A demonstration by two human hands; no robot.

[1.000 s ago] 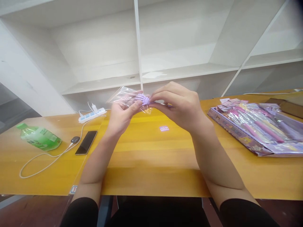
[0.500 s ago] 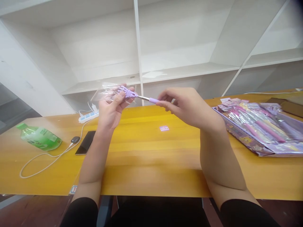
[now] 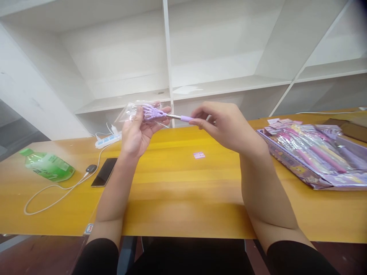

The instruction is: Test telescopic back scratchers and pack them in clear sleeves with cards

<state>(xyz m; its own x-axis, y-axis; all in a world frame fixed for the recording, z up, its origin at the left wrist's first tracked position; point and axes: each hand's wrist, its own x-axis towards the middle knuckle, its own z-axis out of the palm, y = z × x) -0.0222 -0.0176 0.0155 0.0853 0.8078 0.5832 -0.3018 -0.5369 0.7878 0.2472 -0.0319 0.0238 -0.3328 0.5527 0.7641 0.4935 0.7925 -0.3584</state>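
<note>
A purple hand-shaped stick [image 3: 173,116] with a metal rod is stretched level between my hands, above the back edge of the table. My left hand [image 3: 139,131] holds its clawed head, which lies in a clear plastic bag [image 3: 130,112] across the palm, with the thumb on top. The purple handle is pinched by the fingertips of my right hand [image 3: 219,122], and most of it is hidden there. A small purple card [image 3: 199,155] lies on the yellow wooden table [image 3: 183,191] below.
At the right stands a purple box [image 3: 301,173] of bagged sticks, with brown cardboard behind. On the left are a green bottle [image 3: 48,166], a phone [image 3: 104,172], a cable [image 3: 60,188] and a power strip [image 3: 107,141]. White shelves rise behind.
My left hand has turned more palm-up, and its thumb has shifted left along the clawed head, showing more of it. My right hand has barely moved.
</note>
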